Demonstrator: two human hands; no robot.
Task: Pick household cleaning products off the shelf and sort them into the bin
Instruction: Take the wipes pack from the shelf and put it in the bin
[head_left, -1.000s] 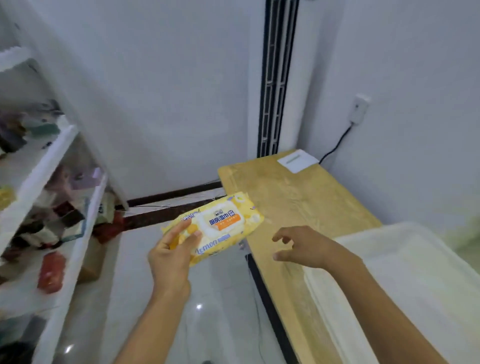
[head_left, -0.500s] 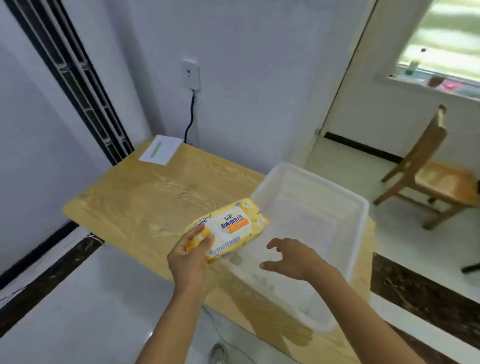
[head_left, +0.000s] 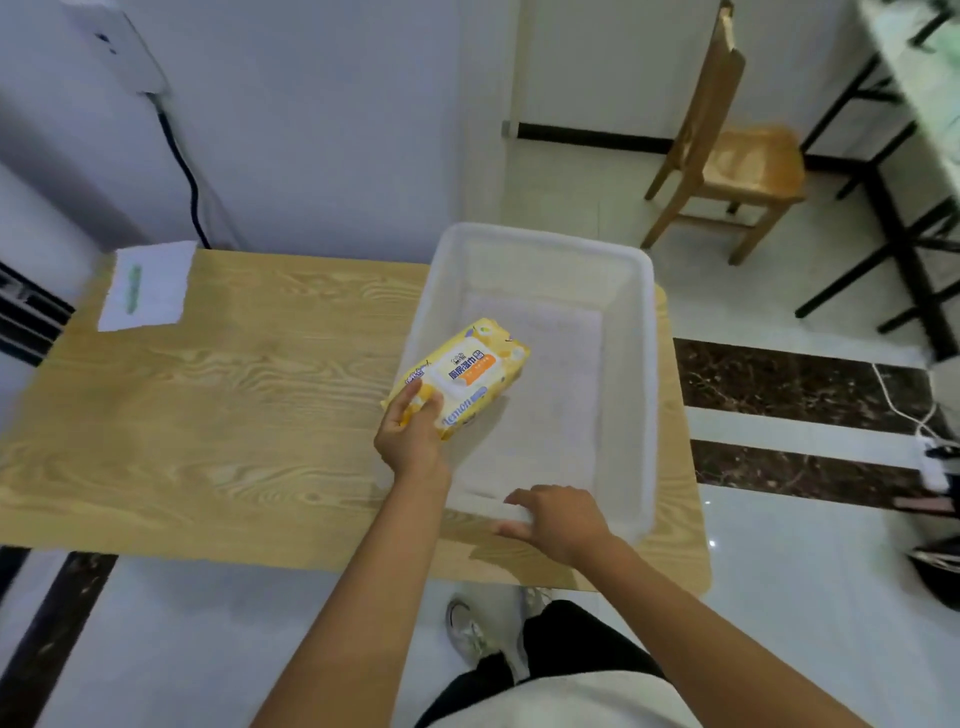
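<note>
Wooden table (head_left: 218, 395); left hand (head_left: 413, 441) pinches soft yellow plastic wipes pack (head_left: 462, 382) by its near end over white plastic bin (head_left: 647, 374). Likely light, squashy. Right hand (head_left: 558, 522), fingers spread, rests on the rim.

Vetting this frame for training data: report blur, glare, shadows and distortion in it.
Head view: wide-angle distortion tilts the chair and bows the table edge; the wipes pack reads sharp at centre, the right margin smears; small glare spot on the floor; soft shadow under the pack in the bin.
</note>
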